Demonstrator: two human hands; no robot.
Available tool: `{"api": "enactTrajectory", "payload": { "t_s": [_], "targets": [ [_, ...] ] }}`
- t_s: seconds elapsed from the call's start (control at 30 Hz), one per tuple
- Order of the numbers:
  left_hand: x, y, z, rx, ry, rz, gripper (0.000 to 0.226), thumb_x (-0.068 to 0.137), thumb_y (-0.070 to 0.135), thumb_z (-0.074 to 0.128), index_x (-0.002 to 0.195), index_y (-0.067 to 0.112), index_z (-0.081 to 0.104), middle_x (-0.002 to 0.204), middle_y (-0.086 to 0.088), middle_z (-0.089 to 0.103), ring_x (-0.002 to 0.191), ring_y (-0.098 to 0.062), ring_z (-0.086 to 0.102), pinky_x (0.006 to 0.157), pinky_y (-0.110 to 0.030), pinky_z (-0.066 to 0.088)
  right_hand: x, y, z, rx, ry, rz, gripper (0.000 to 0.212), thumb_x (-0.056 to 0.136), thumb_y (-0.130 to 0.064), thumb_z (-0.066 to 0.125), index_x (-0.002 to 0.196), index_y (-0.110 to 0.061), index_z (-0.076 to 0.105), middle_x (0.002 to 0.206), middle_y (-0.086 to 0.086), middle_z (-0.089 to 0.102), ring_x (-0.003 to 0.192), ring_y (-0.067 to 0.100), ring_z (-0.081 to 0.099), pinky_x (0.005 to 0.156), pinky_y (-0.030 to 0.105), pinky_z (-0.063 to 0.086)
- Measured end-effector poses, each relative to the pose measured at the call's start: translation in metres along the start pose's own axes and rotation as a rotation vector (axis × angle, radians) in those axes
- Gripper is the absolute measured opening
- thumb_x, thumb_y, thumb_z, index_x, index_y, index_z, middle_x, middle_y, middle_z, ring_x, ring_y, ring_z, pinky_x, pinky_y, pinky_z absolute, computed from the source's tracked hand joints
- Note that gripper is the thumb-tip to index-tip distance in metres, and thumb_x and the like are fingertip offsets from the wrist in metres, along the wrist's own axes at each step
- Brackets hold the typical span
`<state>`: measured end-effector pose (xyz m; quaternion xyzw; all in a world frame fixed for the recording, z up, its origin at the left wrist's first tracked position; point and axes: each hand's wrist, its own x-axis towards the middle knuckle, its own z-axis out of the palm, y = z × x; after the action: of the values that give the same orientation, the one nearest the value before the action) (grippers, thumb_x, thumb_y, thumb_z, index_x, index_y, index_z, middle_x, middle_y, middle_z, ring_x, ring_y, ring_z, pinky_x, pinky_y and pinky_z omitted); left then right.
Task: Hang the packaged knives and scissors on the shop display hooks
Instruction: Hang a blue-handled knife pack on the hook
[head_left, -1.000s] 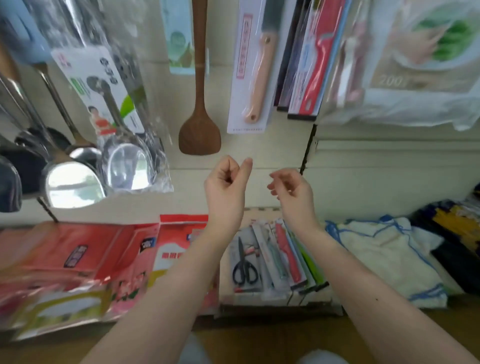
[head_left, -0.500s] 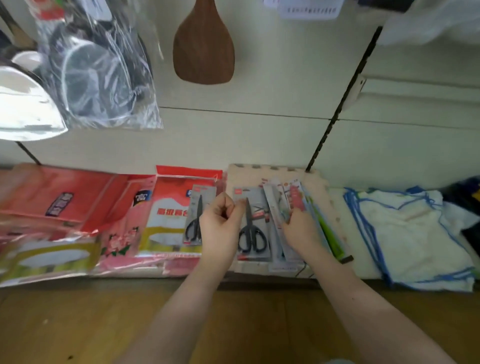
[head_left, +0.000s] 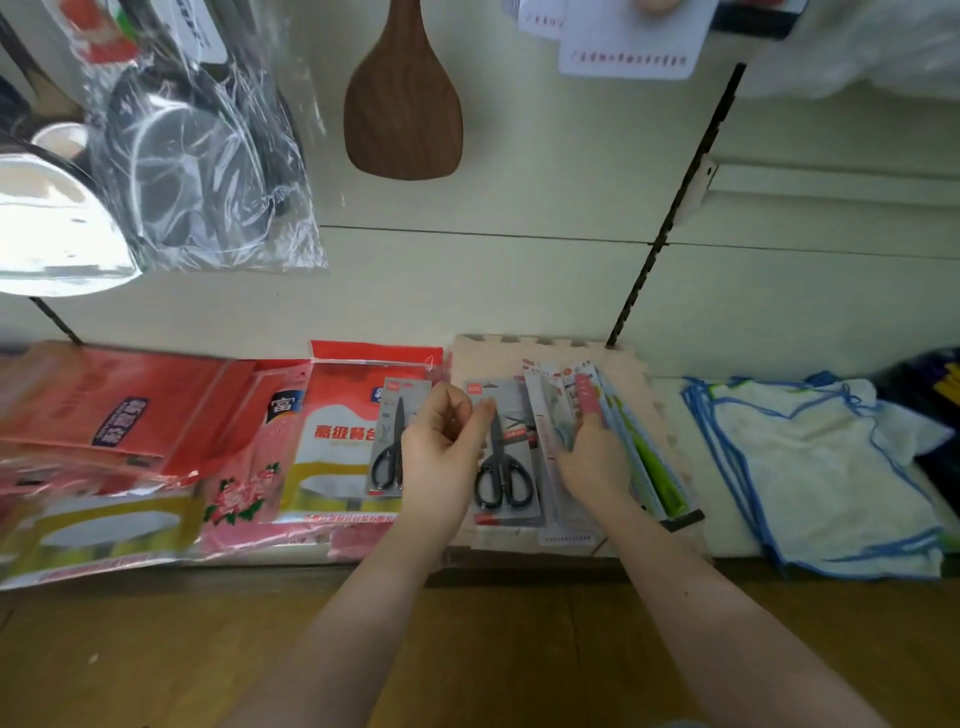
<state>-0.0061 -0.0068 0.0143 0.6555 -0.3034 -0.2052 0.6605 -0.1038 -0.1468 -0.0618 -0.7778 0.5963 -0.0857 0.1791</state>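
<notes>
Black scissors in a pack lie on a pale foam mat on the low shelf, near the mat's left edge. A second scissors pack lies just past that edge, on top of a red and white bag. More red bags fill the left end of the shelf. Toward the right side of the mat is a fanned pile of knife packs, red and green ones. White cloths with blue edges lie at the right end of the shelf.

The left hand is curled between the two scissors packs, fingers bent in, thumb tip at the top of the scissors pack on the mat. I cannot tell if its grip holds the pack. The right hand rests flat on the knife packs, fingers spread a little, not closed on any pack.

Up on the wall hang a wooden spatula, a ladle in a clear bag and a shiny ladle.

Half a second ago the hands were in almost the same spots. A second ago both were up in the air in front of the wall.
</notes>
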Motion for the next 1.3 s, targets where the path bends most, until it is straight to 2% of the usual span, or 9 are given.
{"api": "enactTrajectory", "payload": {
  "t_s": [0.13,0.27,0.43,0.6,0.7,0.87,1.0,1.1,1.3],
  "targets": [
    [0.01,0.005,0.001,0.021,-0.077,0.013,0.011,0.089,0.019,0.06,0.081,0.017,0.052,0.078,-0.011,0.057,0.072,-0.024,0.054,0.068,-0.042,0.05,-0.015,-0.005,-0.005,0.229,-0.005,-0.014,0.027,0.089,-0.025,0.059,0.109,-0.011,0.048,0.1,0.009,0.065,0.087,0.026,0.063,0.064,0.03,0.044],
    [0.022,0.019,0.009,0.056,-0.084,0.009,0.013,0.087,0.017,0.062,0.097,0.017,0.053,0.092,0.005,0.059,0.072,0.003,0.054,0.066,-0.012,0.045,-0.033,-0.026,-0.03,0.461,0.078,-0.109,0.019,0.086,-0.021,0.061,0.094,-0.019,0.044,0.088,-0.001,0.059,0.08,0.02,0.061,0.061,0.027,0.046],
    [0.031,0.046,0.024,0.05,-0.066,-0.021,0.034,0.087,0.024,0.064,0.116,0.014,0.05,0.105,0.002,0.057,0.089,-0.01,0.058,0.073,-0.017,0.048,-0.063,-0.049,-0.074,0.553,0.148,-0.294,0.021,0.083,-0.018,0.064,0.085,-0.022,0.044,0.089,0.0,0.055,0.074,0.016,0.056,0.055,0.021,0.036],
    [0.037,0.072,0.029,0.007,-0.024,-0.014,0.008,0.084,0.025,0.059,0.089,0.027,0.054,0.095,-0.012,0.064,0.092,-0.033,0.062,0.084,-0.049,0.052,-0.09,-0.053,-0.101,0.485,0.115,-0.371,0.022,0.084,-0.022,0.062,0.076,-0.025,0.042,0.086,-0.006,0.044,0.077,0.015,0.052,0.061,0.023,0.04],
    [0.03,0.082,0.028,-0.026,-0.111,-0.019,0.016,0.088,0.005,0.055,0.093,0.019,0.06,0.091,-0.008,0.065,0.088,-0.028,0.062,0.081,-0.045,0.052,-0.092,-0.05,-0.113,0.625,0.117,-0.33,0.027,0.086,-0.031,0.061,0.072,-0.029,0.037,0.083,-0.007,0.042,0.076,0.014,0.048,0.064,0.023,0.04],
    [0.013,0.088,0.026,0.029,-0.312,-0.015,0.021,0.09,0.023,0.059,0.111,0.023,0.059,0.108,-0.003,0.07,0.1,-0.021,0.067,0.09,-0.044,0.054,-0.073,-0.06,-0.154,1.022,0.124,-0.269,0.028,0.087,-0.031,0.061,0.11,-0.021,0.048,0.106,-0.006,0.056,0.096,0.01,0.056,0.076,0.019,0.049],
    [0.01,0.099,0.024,0.038,-0.394,0.014,0.026,0.089,0.021,0.056,0.114,0.029,0.059,0.111,0.006,0.07,0.102,-0.013,0.067,0.093,-0.041,0.053,-0.077,-0.074,-0.177,1.113,0.052,-0.349,0.016,0.093,-0.017,0.053,0.107,-0.011,0.053,0.093,-0.013,0.063,0.085,0.001,0.061,0.073,0.01,0.048],
    [0.007,0.122,0.018,-0.053,-0.397,0.083,0.022,0.092,0.014,0.055,0.11,0.025,0.06,0.11,0.003,0.07,0.101,-0.012,0.067,0.084,-0.023,0.053,-0.086,-0.083,-0.191,1.144,0.129,-0.432,0.008,0.094,-0.01,0.05,0.101,-0.007,0.051,0.089,-0.011,0.063,0.078,-0.005,0.061,0.069,0.006,0.046],
    [0.014,0.193,-0.009,-0.169,-0.294,0.353,0.007,0.09,0.011,0.057,0.097,0.011,0.059,0.097,-0.005,0.066,0.087,-0.009,0.063,0.079,-0.024,0.05,-0.106,-0.118,-0.242,1.216,0.135,-0.655,0.012,0.095,-0.011,0.048,0.097,-0.022,0.049,0.097,-0.009,0.063,0.083,-0.007,0.061,0.074,0.012,0.049]
  ]
}}
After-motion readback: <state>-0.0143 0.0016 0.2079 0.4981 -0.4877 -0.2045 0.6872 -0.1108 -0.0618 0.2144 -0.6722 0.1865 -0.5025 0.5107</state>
